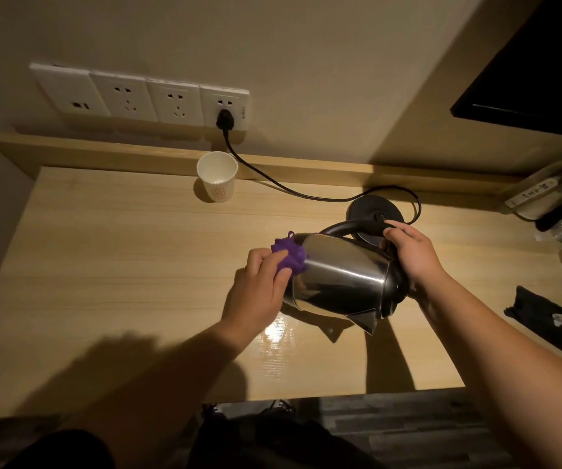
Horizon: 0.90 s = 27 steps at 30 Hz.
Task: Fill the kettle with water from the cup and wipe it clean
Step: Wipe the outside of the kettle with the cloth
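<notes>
Desk: wooden desk [103, 265] sitting under dim light.
Hidden: right hand [411, 255] is covering the kettle [343, 279] handle's end.
Kettle: tipping sideways above the desk, spout pointing toward me.
Left hand [259, 292]: fingers pinching purple cloth [289, 255] against its base.

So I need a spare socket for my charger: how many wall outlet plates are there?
4, in a row on the wall: far-left plate, second plate, third plate, and rightmost plate, taken by the black plug.
</notes>
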Available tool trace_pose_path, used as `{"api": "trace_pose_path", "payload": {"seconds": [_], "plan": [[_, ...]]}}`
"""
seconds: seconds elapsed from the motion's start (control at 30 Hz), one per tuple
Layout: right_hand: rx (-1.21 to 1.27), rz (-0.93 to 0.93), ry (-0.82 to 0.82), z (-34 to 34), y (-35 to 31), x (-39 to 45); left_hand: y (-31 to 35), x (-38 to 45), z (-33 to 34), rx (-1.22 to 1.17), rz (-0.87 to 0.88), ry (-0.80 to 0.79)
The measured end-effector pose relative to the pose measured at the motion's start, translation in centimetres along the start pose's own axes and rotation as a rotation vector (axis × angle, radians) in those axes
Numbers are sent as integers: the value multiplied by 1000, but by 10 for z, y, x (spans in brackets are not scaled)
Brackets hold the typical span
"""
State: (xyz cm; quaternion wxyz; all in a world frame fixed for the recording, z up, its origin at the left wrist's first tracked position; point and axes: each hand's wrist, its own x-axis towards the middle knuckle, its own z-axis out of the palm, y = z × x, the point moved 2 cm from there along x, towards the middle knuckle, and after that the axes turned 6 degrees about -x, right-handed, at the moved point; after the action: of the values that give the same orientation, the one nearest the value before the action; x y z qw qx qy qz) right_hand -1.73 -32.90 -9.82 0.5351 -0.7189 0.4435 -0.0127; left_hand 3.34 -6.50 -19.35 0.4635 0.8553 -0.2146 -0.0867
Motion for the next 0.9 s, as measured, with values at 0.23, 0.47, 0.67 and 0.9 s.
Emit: {"api": "trace_pose_path", "payload": {"seconds": [0.23,0.47,0.67,0.9], "plan": [[24,57,15,-4,8,2,-7,-42,20,37,-47,0],[32,82,34,-3,7,-4,-5,-44,20,110,-56,-4],[33,64,19,-5,3,-11,-3,-59,17,142,-55,-108],[-32,-105,-37,-6,-2,-16,-10,-39,-37,-222,-312,39]]}}
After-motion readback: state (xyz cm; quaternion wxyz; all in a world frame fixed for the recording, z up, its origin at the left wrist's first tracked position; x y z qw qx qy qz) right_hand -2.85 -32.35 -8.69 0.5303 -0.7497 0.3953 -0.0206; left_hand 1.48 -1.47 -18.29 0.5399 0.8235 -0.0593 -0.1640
